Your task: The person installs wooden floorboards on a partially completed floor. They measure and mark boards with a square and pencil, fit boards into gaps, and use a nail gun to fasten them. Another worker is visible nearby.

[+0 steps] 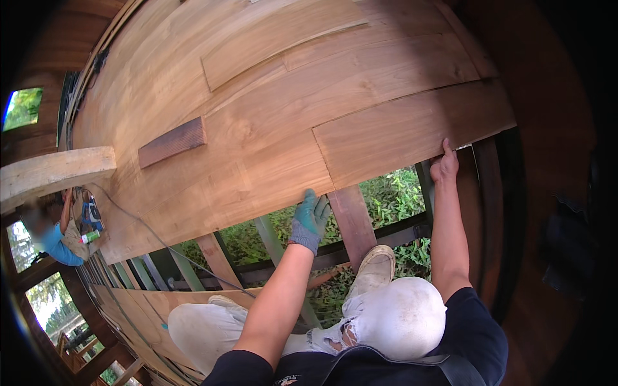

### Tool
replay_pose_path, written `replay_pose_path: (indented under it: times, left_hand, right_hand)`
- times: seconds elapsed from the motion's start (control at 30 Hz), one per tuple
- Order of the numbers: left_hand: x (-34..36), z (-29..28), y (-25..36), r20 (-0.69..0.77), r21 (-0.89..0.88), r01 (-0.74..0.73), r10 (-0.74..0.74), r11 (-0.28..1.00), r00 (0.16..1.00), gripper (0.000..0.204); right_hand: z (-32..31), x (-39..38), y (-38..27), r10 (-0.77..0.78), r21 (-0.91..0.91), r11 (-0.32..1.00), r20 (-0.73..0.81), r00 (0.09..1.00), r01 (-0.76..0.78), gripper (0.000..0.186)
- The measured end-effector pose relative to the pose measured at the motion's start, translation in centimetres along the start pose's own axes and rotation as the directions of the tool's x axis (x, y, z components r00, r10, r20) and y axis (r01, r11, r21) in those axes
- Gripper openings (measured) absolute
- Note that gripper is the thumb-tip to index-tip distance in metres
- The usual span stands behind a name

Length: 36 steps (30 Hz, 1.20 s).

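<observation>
A wide wooden floorboard lies along the near right edge of the laid flooring, with a thin dark seam around it. My bare right hand grips its near edge near the right end, thumb on top and the other fingers hidden below. My left hand, in a green and grey glove, touches the near edge of the neighbouring board, just left of the seam. Its fingers are stretched and apart, holding nothing.
Open gaps between joists show green plants below. A dark wood offcut and a loose board lie on the flooring. A black cable crosses left of me. At far left a person crouches beside a curved timber.
</observation>
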<state>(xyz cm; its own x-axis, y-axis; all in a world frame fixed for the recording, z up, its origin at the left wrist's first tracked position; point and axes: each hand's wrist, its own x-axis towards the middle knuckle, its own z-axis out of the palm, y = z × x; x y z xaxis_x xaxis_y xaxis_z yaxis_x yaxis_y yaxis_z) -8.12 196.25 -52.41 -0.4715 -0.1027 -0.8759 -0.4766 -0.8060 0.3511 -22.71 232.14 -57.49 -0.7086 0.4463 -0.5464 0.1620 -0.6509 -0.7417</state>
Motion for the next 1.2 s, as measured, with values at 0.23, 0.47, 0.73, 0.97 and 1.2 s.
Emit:
replay_pose_path:
  times: [0.23,0.47,0.73,0.97,1.2]
  left_hand:
    - [-0.1,1.1,-0.1,-0.066,0.133,0.012,-0.003,0.991,0.998,0.058]
    - [0.3,1.0,-0.1,-0.054,0.23,-0.003,0.016,0.973,0.998,0.05]
    - [-0.4,2.0,0.4,-0.091,0.256,0.029,-0.006,0.966,0.996,0.046]
    - [-1.3,0.3,5.0,-0.11,0.952,0.068,0.127,0.299,0.986,0.05]
    - [-2.3,1.4,8.5,0.583,0.782,-0.303,0.47,-0.544,0.662,0.091]
  right_hand:
    - [-1.4,0.4,-0.6,0.027,-0.042,0.999,0.116,0.993,-0.023,0.043]
    - [-0.6,-0.2,-0.9,0.005,-0.079,0.997,0.146,0.989,0.007,0.045]
    - [-0.2,-0.9,-1.5,0.008,-0.333,0.943,0.046,0.999,0.008,0.052]
    - [1.6,-6.5,-1.1,-0.737,-0.941,-0.029,0.247,0.629,0.336,0.036]
    - [3.5,-12.4,5.1,-0.487,-0.858,0.411,0.079,0.87,0.307,0.026]
